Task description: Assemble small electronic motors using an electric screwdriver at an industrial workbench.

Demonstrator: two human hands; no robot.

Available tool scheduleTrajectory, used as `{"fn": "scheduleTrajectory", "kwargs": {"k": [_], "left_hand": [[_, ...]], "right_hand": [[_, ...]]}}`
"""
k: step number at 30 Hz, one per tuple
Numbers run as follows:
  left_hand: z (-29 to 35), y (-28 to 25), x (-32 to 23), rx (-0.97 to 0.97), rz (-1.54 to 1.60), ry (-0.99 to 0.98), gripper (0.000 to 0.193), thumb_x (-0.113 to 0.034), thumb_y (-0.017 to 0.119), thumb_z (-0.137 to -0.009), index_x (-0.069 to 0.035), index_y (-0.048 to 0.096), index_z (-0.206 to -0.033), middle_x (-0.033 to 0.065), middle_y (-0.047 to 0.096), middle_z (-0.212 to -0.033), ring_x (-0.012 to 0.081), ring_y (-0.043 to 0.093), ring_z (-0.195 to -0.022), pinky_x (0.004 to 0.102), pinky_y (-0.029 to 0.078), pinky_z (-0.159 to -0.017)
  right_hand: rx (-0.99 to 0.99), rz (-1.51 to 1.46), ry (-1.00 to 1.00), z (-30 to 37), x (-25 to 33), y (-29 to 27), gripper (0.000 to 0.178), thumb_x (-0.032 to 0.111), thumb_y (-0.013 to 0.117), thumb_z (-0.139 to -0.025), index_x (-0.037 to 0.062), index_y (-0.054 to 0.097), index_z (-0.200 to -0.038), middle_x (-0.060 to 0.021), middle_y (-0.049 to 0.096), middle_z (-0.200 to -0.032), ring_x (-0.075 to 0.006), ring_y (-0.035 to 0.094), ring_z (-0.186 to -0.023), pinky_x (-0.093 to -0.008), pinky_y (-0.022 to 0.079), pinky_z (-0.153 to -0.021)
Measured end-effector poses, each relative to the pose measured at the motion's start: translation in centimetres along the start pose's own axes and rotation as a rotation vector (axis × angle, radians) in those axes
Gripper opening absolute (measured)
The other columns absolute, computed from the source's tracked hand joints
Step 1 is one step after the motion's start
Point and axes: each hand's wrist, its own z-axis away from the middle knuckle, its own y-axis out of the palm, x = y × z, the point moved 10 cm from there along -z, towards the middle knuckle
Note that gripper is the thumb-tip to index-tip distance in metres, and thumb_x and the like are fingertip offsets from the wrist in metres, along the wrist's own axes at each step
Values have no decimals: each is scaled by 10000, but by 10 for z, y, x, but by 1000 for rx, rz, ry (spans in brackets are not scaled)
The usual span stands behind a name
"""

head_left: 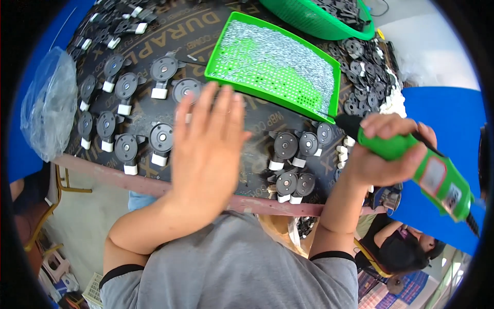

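Round black part (pixel 185 89) partly hidden behind left hand (pixel 208 141)

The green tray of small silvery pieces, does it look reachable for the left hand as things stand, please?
Probably yes: the left hand is spread open close to the near edge of the green tray, and nothing visible seems to block the way.

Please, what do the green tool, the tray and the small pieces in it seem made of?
Tool: probably hard plastic, fairly glossy, given the pale sheen on its green body.
Tray: likely smooth plastic, evenly coloured, with a regular grid of holes.
Pieces: perhaps metal, bright silver-grey, though too small to be sure.
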Motion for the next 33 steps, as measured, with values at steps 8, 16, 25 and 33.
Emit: {"fn": "scheduleTrajectory", "kwargs": {"k": [8, 16, 25, 33], "left_hand": [[11, 23, -25, 112, 93, 85, 560, -339, 629, -904, 61, 589, -1295, 196, 549, -1392, 351, 369, -1423, 572, 215, -1186], [2, 19, -26, 9, 290, 136, 351, -201, 724, -826, 1, 693, -1111, 127, 640, -1224, 326, 473, -1337, 546, 294, -1138], [-10, 22, -13, 93, 407, 34, 418, -208, 742, -812, -38, 667, -1186, 90, 648, -1225, 307, 512, -1293, 512, 283, -1128], [-15, 24, -15, 105, 506, 75, 448, -186, 748, -807, -35, 643, -1215, 93, 661, -1203, 320, 510, -1289, 506, 295, -1133]], "right_hand": [[2, 126, 30, -5, -41, 14, 242, 224, 491, -1014, 63, 422, -1181, -106, 524, -687, -211, 521, -528, -367, 487, -499], [7, 225, 70, -5, -63, 17, 246, 184, 513, -991, 43, 407, -1163, -115, 538, -670, -205, 517, -515, -365, 489, -490], [28, 177, 92, -5, -60, 17, 257, 273, 506, -1013, 95, 431, -1182, -94, 516, -667, -202, 510, -516, -362, 472, -495], [350, -52, 154, 5, 21, 68, 436, 437, 471, -1026, 110, 433, -1312, -101, 526, -788, -213, 529, -586, -354, 463, -491]]}}
